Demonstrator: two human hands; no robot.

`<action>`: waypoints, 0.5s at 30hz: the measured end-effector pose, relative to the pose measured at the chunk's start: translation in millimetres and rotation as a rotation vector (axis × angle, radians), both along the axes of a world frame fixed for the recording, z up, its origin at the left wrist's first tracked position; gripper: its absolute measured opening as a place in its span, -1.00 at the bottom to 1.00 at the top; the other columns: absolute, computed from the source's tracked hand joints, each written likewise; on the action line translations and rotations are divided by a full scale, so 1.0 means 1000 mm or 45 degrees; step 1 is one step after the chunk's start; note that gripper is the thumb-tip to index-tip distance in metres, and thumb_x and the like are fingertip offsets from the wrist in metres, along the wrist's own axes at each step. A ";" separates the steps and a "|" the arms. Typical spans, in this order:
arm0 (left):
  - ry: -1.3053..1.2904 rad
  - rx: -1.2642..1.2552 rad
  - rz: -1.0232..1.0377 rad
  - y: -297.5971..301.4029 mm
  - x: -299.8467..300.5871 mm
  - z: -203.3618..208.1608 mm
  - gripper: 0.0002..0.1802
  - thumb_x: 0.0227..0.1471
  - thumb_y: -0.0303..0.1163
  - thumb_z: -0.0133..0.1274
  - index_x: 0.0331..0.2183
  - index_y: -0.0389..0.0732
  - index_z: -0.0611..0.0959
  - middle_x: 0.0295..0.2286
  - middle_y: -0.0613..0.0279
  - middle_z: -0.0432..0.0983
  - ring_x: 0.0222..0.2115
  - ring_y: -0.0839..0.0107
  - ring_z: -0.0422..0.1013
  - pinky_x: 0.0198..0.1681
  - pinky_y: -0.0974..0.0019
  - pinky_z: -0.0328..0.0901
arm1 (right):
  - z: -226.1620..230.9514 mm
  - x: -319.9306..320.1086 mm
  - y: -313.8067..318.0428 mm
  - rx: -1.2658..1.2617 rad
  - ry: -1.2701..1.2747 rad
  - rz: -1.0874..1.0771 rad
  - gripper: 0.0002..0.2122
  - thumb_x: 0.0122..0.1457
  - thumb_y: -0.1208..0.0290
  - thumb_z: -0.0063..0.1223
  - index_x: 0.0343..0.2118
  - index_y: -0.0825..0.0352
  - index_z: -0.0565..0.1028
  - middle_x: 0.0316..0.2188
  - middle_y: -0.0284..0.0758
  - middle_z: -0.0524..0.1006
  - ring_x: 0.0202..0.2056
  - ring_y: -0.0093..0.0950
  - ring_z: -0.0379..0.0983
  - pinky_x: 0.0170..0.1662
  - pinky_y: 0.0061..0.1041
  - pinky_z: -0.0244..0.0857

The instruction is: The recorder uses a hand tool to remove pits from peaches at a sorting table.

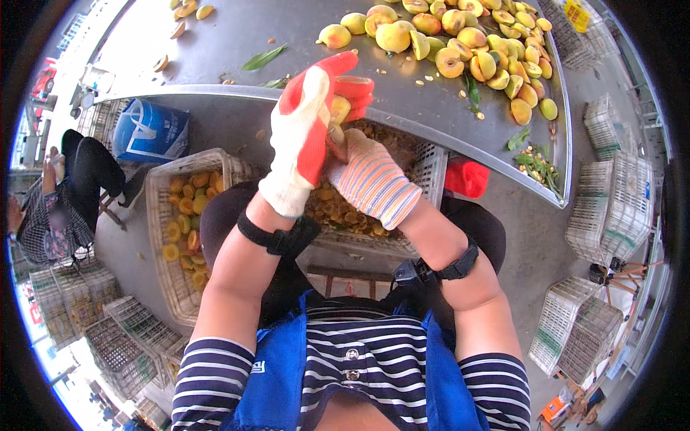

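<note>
My left hand (305,129), in a white glove with a red coated palm, is closed around a yellow peach (339,109) near the table's front edge. Just below it, my right hand (374,176), in a striped knit glove, is closed with its fingertips against the fruit. A small brownish thing shows at those fingertips; whether it is a tool or a pit I cannot tell. Both hands are over a plastic crate (429,169) between my knees, holding brownish-yellow pieces. Whole and halved peaches (449,61) are heaped on the metal table (302,75) ahead.
On the left stands a crate (159,237) of peach halves, with a blue bucket (151,131) behind it. A person (61,190) sits at the far left. Stacked crates (611,205) line the right side. A red item (466,177) lies beside my right knee.
</note>
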State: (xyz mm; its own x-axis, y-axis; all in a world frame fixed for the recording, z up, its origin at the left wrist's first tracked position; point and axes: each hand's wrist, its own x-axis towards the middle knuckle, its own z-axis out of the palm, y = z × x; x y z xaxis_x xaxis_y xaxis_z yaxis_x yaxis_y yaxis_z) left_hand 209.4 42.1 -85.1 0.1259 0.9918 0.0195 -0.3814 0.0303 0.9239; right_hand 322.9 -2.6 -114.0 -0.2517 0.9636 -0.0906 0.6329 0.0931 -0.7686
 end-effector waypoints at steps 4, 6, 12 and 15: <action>0.035 -0.200 -0.265 0.013 -0.021 0.000 -0.32 0.42 0.08 -0.13 0.06 -0.39 0.64 -0.31 -0.11 0.69 -0.38 0.14 0.63 -0.26 0.20 0.54 | 0.001 -0.004 0.000 -0.202 0.273 -0.021 -0.65 0.19 0.31 0.21 -0.08 0.44 0.45 -0.47 -0.07 0.55 -0.50 -0.15 0.55 -0.43 -0.23 0.44; 0.079 -0.135 -0.433 0.018 -0.028 0.000 -0.31 0.41 0.09 -0.12 0.01 -0.43 0.66 -0.35 -0.11 0.69 -0.40 0.13 0.63 -0.27 0.21 0.53 | 0.004 -0.001 0.001 -0.459 0.511 -0.010 -0.66 0.17 0.34 0.24 -0.10 0.44 0.45 -0.58 -0.21 0.50 -0.72 -0.36 0.46 -0.67 -0.35 0.35; 0.184 -0.129 -0.513 0.020 -0.030 0.007 -0.38 0.38 0.06 -0.02 -0.05 -0.38 0.72 -0.33 -0.09 0.71 -0.37 0.19 0.63 -0.22 0.25 0.52 | 0.016 0.005 0.000 -0.726 0.687 -0.024 -0.68 0.17 0.36 0.25 -0.10 0.41 0.47 -0.57 -0.30 0.48 -0.76 -0.44 0.39 -0.73 -0.40 0.28; 0.021 -0.092 -0.266 0.013 -0.019 0.006 -0.38 0.38 0.06 -0.02 -0.02 -0.37 0.71 -0.32 -0.07 0.71 -0.34 0.20 0.64 -0.19 0.25 0.51 | 0.018 0.005 -0.001 -0.633 0.597 -0.025 -0.66 0.16 0.36 0.25 -0.07 0.41 0.49 -0.52 -0.26 0.52 -0.66 -0.41 0.47 -0.59 -0.40 0.37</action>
State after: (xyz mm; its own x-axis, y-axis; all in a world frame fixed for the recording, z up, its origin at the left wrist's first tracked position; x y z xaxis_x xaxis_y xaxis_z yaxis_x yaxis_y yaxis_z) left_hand 190.4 54.9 -79.3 0.3287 0.9428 -0.0548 -0.3450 0.1739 0.9224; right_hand 327.5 -4.0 -96.2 -0.3550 0.8406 -0.4091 0.2203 -0.3500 -0.9105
